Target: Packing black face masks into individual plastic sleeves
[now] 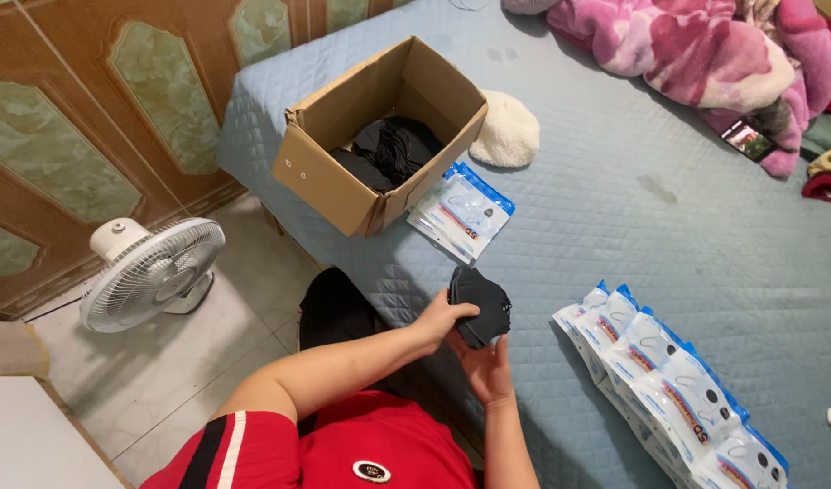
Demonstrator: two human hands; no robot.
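**Both hands on a stack of black masks at the near edge of the bed**

The left hand [441,319] and the right hand [489,369] hold a small stack of black face masks [481,304] between them, just above the near edge of the bed [633,208], which is covered in a pale blue quilted sheet. The left grip is closed over the stack's left side, fingers curled across the top; the right grip cups the stack from below, fingers partly bent against it.

Farther off and to the left, an open cardboard box [343,186] sits on the bed with more black masks [388,149] heaped inside. Just right of the box lies a small pile of flat plastic pouches [462,213] with blue tops, and beyond that a white fluffy cushion [508,134].

To the right of the hands, a row of filled pouches [678,389] with blue edges overlaps along the sheet, running toward the near right corner. A pink floral blanket [696,50] is bunched at the far right.

On the tiled floor to the left stands a white fan [153,272], near the wood-panelled wall.
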